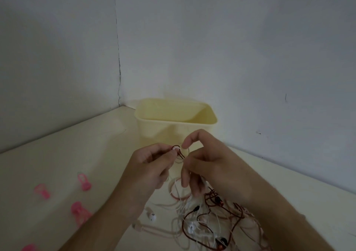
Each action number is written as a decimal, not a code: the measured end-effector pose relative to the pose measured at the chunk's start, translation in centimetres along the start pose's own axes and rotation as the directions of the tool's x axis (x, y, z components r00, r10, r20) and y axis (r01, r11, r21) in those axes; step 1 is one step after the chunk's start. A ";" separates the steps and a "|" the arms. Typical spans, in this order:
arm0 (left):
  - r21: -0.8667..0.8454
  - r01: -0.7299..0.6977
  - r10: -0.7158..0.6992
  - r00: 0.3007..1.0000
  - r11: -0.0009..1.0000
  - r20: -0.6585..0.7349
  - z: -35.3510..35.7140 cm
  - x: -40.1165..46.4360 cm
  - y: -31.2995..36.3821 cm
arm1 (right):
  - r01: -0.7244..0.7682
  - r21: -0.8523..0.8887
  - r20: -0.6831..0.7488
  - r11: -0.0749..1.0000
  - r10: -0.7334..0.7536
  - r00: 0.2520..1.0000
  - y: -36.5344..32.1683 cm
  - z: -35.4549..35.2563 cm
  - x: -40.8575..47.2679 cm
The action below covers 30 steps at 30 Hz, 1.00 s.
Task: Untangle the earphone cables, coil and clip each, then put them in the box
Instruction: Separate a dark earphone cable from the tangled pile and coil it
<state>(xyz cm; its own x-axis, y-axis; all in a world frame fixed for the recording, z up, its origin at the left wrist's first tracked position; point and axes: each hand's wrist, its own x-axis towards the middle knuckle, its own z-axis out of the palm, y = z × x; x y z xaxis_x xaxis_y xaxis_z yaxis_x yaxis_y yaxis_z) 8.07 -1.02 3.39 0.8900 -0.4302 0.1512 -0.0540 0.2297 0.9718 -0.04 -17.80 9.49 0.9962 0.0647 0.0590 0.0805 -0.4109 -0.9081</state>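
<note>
Left hand (152,166): thumb and forefinger pinch a small white earbud (175,149) with a dark brown cable (181,154) looped round it; the other fingers curl under
Right hand (208,166): forefinger and thumb curve toward each other just right of that loop; whether they touch the cable I cannot tell; the lower fingers hang down, loosely bent, into the strands
Tangle (208,218): white, pink and brown cables heaped on the table (67,154) directly below both hands, crossing many times, with several buds and a plug scattered through them
Box (175,123): pale yellow, open-topped, just beyond the fingertips against the wall
Clips (84,182): pink, loose on the table well to the left of the left hand
Weight: judged very light; the strands hang slack from the fingers
Stiffness: soft and limp, so the cable probably follows any pull and knots can tighten
Fragility: thin wire joints at the buds look like the weak spots; hard tugs seem unwise
Where to hold: the hard bud or plug body gives the firmest pinch; thread that end back through the loops
Stage: untangling, nothing coiled or clipped yet
</note>
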 end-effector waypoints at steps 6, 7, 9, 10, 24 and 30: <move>0.062 -0.053 0.054 0.998 0.997 -0.017 -0.1 0.0 -0.2 | -0.074 -0.252 -0.208 0.965 0.021 0.978 -0.2 0.2 0.1; 0.071 -0.057 0.058 0.998 0.996 -0.008 -0.1 0.0 -0.2 | -0.071 -0.321 -0.299 0.944 -0.030 0.954 -0.1 0.0 0.1; 0.091 -0.067 0.064 0.997 0.994 0.033 0.1 -0.2 -0.3 | -0.056 -0.418 -0.388 0.907 -0.123 0.913 0.4 -0.3 0.5; 0.100 -0.070 0.064 0.996 0.993 0.059 0.1 -0.2 -0.3 | -0.046 -0.430 -0.376 0.902 -0.132 0.917 0.5 -0.3 0.6; -0.059 -0.059 0.071 0.976 0.996 0.208 0.0 -0.3 0.1 | -0.075 0.504 -0.095 0.861 0.141 0.985 1.2 -1.8 0.9; -0.091 -0.052 0.070 0.977 0.995 0.202 -0.1 -0.3 0.4 | 0.099 0.557 -0.159 0.824 -0.010 0.987 1.2 -1.7 0.9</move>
<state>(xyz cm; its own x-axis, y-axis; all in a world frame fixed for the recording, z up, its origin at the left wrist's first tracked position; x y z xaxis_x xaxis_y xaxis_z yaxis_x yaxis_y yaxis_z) 7.80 -0.72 3.75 0.7742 -0.5807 0.2519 -0.0591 0.3300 0.9421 1.03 -19.80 9.15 0.9880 -0.0768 0.1337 0.1453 0.1743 -0.9739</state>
